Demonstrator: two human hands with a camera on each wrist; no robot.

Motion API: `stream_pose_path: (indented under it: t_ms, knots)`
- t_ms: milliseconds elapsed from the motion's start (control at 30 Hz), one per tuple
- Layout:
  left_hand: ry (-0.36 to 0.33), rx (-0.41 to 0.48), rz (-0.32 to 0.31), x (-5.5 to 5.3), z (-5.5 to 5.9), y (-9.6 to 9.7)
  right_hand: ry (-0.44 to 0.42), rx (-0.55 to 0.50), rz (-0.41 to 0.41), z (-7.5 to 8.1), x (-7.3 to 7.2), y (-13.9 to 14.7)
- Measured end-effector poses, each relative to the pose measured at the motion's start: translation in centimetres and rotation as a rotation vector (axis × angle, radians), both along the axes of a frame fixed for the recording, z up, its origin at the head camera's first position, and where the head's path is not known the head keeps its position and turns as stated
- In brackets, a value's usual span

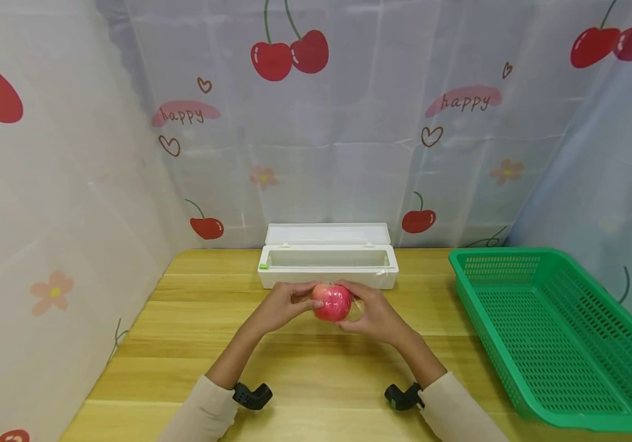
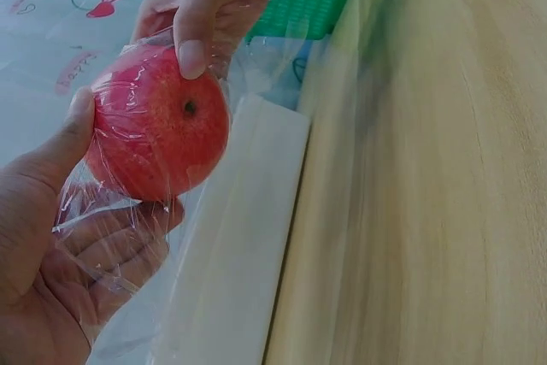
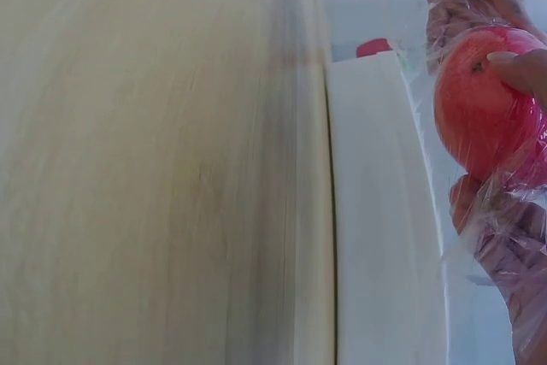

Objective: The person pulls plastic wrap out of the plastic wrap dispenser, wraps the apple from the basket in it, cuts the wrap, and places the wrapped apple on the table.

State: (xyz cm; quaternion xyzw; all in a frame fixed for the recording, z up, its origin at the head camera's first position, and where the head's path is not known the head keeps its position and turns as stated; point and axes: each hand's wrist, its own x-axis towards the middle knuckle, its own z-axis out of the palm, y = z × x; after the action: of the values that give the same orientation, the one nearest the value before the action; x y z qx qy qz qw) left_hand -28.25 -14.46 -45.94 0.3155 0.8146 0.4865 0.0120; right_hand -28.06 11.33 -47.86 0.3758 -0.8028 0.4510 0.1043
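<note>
Both hands hold a red apple [image 1: 334,302] above the table, in front of a long white box. Clear plastic film [image 2: 94,203] is wrapped round much of the apple and spreads loosely over the fingers. The left hand [image 1: 288,303] grips the apple from its left side, with thumb and fingers on opposite sides in the left wrist view. From the right, the right hand [image 1: 378,314] pinches it through the film. In the right wrist view the apple [image 3: 479,113] is partly cut off by the frame's edge, as are both hands.
Behind the apple, the white box [image 1: 327,277] stands against the curtain with its lid [image 1: 328,233] raised. A green plastic basket [image 1: 506,368] takes up the right side of the wooden table [image 1: 205,344]. Printed curtains [image 1: 343,166] enclose the back and sides.
</note>
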Motion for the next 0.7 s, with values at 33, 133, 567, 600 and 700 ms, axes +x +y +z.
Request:
stream_pose_path:
  t_ms: [33,133,567,600,700]
  knots:
    - [-0.002,0.001,-0.002,0.05,0.08,0.01,-0.003,0.000,0.000,0.01,0.00,-0.01]
    - [-0.020,0.003,0.003,0.30,0.33,0.06,-0.014,0.000,-0.002,0.03,0.05,-0.02]
    - [-0.023,-0.071,0.017,0.21,0.18,-0.13,-0.051,0.018,-0.005,0.10,0.14,0.28]
    - [-0.027,-0.074,0.017,0.21,0.22,-0.17,-0.051,0.019,-0.004,0.14,0.14,0.27]
    - [-0.018,-0.068,0.018,0.22,0.27,-0.39,-0.057,0.017,-0.001,0.18,0.23,0.27]
